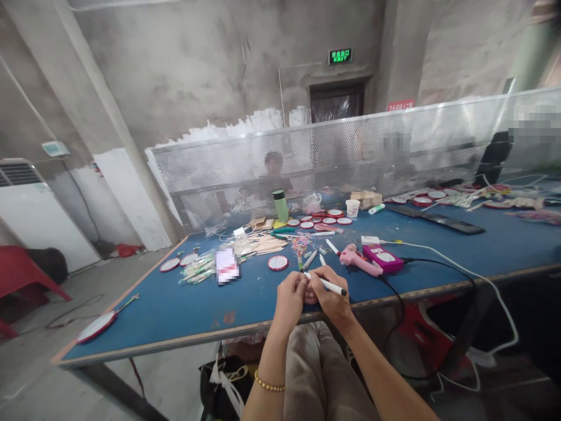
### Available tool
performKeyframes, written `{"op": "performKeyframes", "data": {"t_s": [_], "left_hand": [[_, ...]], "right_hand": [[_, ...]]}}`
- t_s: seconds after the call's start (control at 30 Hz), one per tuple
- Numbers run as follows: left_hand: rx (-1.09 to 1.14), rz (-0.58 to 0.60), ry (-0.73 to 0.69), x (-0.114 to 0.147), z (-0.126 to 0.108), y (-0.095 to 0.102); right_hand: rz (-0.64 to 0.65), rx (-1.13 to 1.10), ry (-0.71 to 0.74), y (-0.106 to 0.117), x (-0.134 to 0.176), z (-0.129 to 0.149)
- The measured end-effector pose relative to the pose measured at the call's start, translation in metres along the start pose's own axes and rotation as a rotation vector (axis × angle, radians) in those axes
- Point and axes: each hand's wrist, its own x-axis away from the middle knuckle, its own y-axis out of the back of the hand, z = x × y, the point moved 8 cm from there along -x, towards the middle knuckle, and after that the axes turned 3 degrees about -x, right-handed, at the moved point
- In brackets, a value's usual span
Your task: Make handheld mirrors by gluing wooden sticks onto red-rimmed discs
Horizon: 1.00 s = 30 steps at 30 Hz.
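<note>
My right hand (333, 297) is closed around a white marker pen (331, 285) with a black end, its other end pointing left toward my left hand. My left hand (290, 295), at the table's front edge, pinches a thin stick (300, 262) that shows green along its upper part. Both hands meet, and the fingers hide the stick's lower end and the pen's tip. Just beyond them lie more markers (310, 259) and a heap of small coloured bands (302, 241). A round white disc with a red rim (278, 263) lies to the left.
A pink glue gun (360, 261) and a magenta box (383, 259) with cables sit right. Left are a phone (227, 264), wooden sticks (267, 244) and a disc on a stick (97, 326). A green bottle (280, 206) and paper cup (352, 208) stand before a perforated metal screen (210, 169).
</note>
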Motion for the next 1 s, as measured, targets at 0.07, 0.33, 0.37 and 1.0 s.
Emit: {"op": "performKeyframes", "data": {"t_s": [0.07,0.33,0.37,1.0], "left_hand": [[0.051,0.020,0.032,0.000,0.001,-0.002],[0.190,0.030,0.128,0.001,-0.002,-0.005],[0.191,0.020,0.131,0.001,-0.003,-0.005],[0.158,0.093,0.109,-0.003,0.004,-0.008]], "right_hand": [[-0.027,-0.008,0.007,0.003,0.000,0.001],[-0.080,-0.033,-0.024,0.008,0.000,-0.002],[-0.085,-0.050,-0.035,0.008,0.001,-0.003],[-0.053,-0.326,-0.238,-0.001,-0.005,-0.014]]}}
